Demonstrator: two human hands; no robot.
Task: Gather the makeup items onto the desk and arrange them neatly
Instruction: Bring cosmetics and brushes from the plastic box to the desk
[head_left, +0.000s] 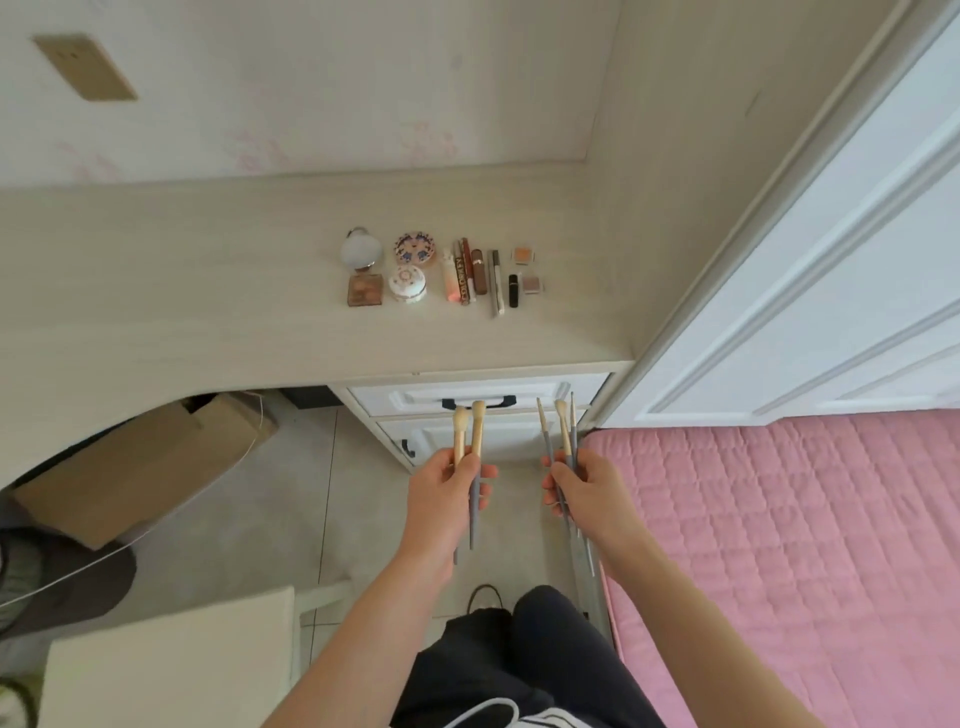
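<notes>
While the counter (208, 291) carries a tidy row of makeup, the brushes are held short of its front edge, over the floor. From the left, that row has a round mirrored compact (361, 250) with a square palette (365, 290) in front of it. Next come a patterned compact (415, 249) and a white lidded jar (408, 285), then a set of tubes (470, 273) lying parallel, and last two small square pans (525, 254) at the right end.

Lower down, the left hand (447, 488) has thumb and curled fingers closed round two fluffy brushes (467, 431). It holds them on the grey handles just under the ferrules, heads up. The right hand (587, 493) grips a loose fan of at least three slim brushes (563, 431) the same way, their tails hanging past the wrist. The pink bed (779, 545) lies beyond it.

These brushes look very light, with stiff, smooth handles that would probably roll once laid flat. The bristles are soft and would likely splay if pressed down. The handle is the sensible place to hold them, setting each one down singly and parallel to the tubes. The slim bundle seems the likelier to slip and scatter if released all at once.
</notes>
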